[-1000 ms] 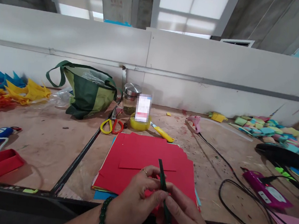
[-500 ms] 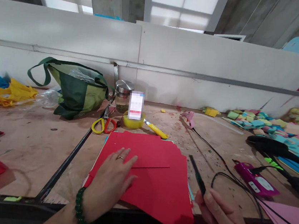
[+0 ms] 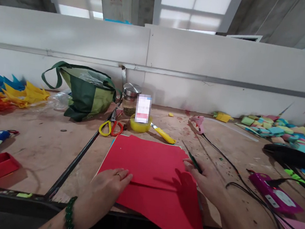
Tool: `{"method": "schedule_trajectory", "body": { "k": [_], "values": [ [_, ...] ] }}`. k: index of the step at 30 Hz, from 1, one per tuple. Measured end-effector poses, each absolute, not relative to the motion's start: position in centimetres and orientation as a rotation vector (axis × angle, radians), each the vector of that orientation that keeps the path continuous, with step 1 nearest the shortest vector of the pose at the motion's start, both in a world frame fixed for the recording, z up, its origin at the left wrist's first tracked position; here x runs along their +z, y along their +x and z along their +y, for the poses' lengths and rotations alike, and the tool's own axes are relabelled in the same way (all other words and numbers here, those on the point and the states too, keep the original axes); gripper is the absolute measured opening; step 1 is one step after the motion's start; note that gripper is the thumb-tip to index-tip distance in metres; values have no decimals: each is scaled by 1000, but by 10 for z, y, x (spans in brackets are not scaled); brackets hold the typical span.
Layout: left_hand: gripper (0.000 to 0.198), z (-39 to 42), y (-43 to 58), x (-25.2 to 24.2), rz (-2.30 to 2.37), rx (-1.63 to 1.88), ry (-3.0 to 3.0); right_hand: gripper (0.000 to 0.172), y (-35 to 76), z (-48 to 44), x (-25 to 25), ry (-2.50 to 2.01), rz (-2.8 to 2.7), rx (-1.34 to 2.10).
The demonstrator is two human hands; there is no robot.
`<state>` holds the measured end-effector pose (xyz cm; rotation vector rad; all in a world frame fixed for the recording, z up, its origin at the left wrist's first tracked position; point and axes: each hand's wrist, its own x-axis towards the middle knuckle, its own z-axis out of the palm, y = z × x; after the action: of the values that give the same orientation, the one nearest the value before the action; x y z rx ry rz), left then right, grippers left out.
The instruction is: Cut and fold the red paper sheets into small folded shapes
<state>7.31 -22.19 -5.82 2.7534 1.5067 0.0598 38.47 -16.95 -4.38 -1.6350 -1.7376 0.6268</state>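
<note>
A stack of red paper sheets [image 3: 147, 161] lies on the workbench in front of me. My left hand [image 3: 105, 188], with a ring and a green bead bracelet, lies on the near left part of the stack, fingers curled at the edge of a sheet. My right hand [image 3: 206, 175] rests at the stack's right edge and grips a thin dark green tool [image 3: 191, 159] that points away towards the back. The top sheet juts over the bench's front edge at the lower right.
Behind the stack are yellow and red scissors [image 3: 111, 127], a yellow tape roll [image 3: 140, 126], a yellow utility knife [image 3: 163, 135], a jar [image 3: 130, 102] and a green bag [image 3: 87, 90]. A pink glue gun [image 3: 199, 123] with black cable, a purple device [image 3: 276, 187] and coloured paper pieces [image 3: 272, 128] lie right.
Both hands were together holding the thin tool above the paper. They parted: the left went flat onto the stack, the right carried the tool out right, then back to the stack's right edge.
</note>
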Motion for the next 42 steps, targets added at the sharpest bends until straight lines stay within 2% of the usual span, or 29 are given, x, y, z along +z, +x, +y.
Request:
{"method": "schedule_trajectory", "body": {
  "k": [4, 7, 11, 16, 22, 27, 37, 39, 42],
  "values": [
    [46, -252, 63, -67, 1386, 139, 2866, 34, 381, -179, -53, -1791, -1930, 590],
    [38, -262, 59, -63, 1361, 269, 2812, 33, 379, -192, -62, -1844, -1868, 602],
    [53, -255, 63, -54, 1325, 350, 2787, 29, 383, -206, -69, -1885, -1728, 564],
    [50, -235, 88, -30, 1224, 130, 2676, 39, 391, -203, -63, -1848, -1686, 526],
    [81, -209, 122, -7, 1244, -203, 2542, 24, 386, -155, -64, -1698, -1942, 621],
    [82, -207, 133, -10, 1256, -279, 2433, 15, 383, -142, -73, -1662, -1976, 685],
    [78, -211, 129, -18, 1270, -113, 2465, 22, 382, -133, -55, -1606, -1923, 929],
    [78, -206, 130, -20, 1336, 5, 2496, 22, 381, -135, -48, -1572, -1874, 965],
    [79, -192, 134, -20, 1493, 379, 2481, 24, 378, -147, -36, -1511, -1799, 1009]
  ]
}}
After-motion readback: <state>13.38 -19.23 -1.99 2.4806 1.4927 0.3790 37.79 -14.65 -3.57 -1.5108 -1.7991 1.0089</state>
